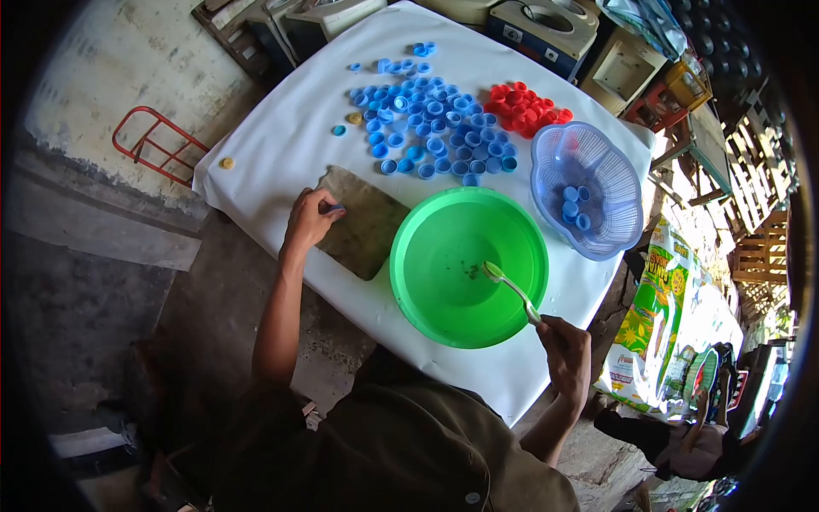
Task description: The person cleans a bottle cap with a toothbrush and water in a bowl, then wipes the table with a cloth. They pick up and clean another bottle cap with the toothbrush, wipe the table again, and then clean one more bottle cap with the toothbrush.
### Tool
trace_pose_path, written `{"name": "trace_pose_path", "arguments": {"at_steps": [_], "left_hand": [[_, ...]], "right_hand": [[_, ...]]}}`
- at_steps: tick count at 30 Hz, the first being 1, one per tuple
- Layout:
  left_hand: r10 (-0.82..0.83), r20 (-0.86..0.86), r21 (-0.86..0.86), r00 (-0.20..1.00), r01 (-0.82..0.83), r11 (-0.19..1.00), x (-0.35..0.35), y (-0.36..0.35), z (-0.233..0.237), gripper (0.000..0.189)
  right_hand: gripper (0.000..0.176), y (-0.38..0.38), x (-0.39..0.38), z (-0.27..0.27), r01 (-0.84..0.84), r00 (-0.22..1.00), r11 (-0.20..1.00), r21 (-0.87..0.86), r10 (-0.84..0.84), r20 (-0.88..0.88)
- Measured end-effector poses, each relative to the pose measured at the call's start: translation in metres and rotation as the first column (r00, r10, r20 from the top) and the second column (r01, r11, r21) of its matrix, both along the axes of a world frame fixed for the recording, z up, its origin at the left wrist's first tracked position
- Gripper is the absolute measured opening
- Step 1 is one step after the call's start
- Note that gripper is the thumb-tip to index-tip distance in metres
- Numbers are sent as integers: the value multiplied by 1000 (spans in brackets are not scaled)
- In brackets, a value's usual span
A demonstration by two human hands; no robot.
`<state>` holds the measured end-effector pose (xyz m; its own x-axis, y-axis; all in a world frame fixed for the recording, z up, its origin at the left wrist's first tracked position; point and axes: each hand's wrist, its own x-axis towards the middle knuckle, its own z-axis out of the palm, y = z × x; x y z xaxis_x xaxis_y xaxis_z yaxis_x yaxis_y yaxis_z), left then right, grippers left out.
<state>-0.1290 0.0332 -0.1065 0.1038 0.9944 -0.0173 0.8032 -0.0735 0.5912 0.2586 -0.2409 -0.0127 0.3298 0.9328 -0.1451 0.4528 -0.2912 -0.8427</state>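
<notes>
My left hand [310, 220] is closed on a small blue bottle cap [337, 208], mostly hidden by my fingers. It is over the left edge of a dark brownish flat piece, perhaps a cloth [365, 226]. My right hand [566, 348] grips the handle of a toothbrush [518, 294], whose bristle head is above the green basin [403, 294]. Dark specks lie at the bottom of the basin. Beyond it, many blue bottle caps [435, 108] are spread beside a heap of red caps [522, 108]. A blue plastic basket [611, 158] at the right holds several blue caps.
The white-covered table [281, 136] has a yellowish cap [227, 163] near its left corner. A red metal frame [153, 136] stands by the wall. Old appliances [546, 34] line the far side. At the lower right, another person [695, 448] is near a printed sack [653, 311].
</notes>
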Motion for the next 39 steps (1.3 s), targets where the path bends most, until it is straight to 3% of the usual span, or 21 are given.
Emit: {"name": "trace_pose_path", "arguments": {"at_steps": [1,2,5,8,14,20,21,24,25,26,28,31,34,39], "left_hand": [[7,-13,-61,1000,-7,998,-9,9,-6,33],[31,-135,-43,990,-37,998,-14,14,-6,49],[81,-179,-210,981,-118,971,-28,29,-9,76],[62,-238,-209,969,-114,971,-31,33,-8,80],[-13,-352,-303,936,-101,948,-24,42,11,82],[-53,-355,-29,933,46,999,-21,27,4,73],[-36,-352,59,935,60,996,-12,15,13,59],[-88,-155,181,984,116,977,-7,-1,2,43],[-80,-93,86,992,88,992,-2,-7,3,29],[-106,-43,151,993,111,982,0,-13,-3,27],[-110,-197,299,974,166,940,-2,-25,-10,27],[-66,-42,206,997,73,976,-8,-25,-15,31],[-55,-50,337,997,68,939,-6,-27,-24,40],[-63,-34,345,997,71,936,1,-36,-11,45]], "right_hand": [[19,1,-1,0,4,1000,1000,-11,-4,-1],[19,2,-1,0,5,1000,1000,-23,-5,0],[19,6,-2,4,-21,1000,998,-54,21,3],[19,11,-4,5,-31,999,997,-68,32,8],[21,14,-6,6,-41,999,997,-63,41,7],[22,5,-6,7,-36,999,999,-13,36,15],[22,3,-5,7,-30,1000,1000,-10,30,10],[24,-7,3,-3,15,1000,999,-49,-17,-26],[24,-10,3,-4,36,998,998,-47,-39,-58],[24,-12,4,-5,35,998,998,-56,-38,-59],[24,-13,6,-7,38,997,997,-70,-42,-64],[26,-10,6,-9,16,998,999,-50,-18,-57],[26,-8,4,-7,8,999,999,-51,-11,-50],[27,-9,3,-6,2,999,998,-70,-6,-53]]}}
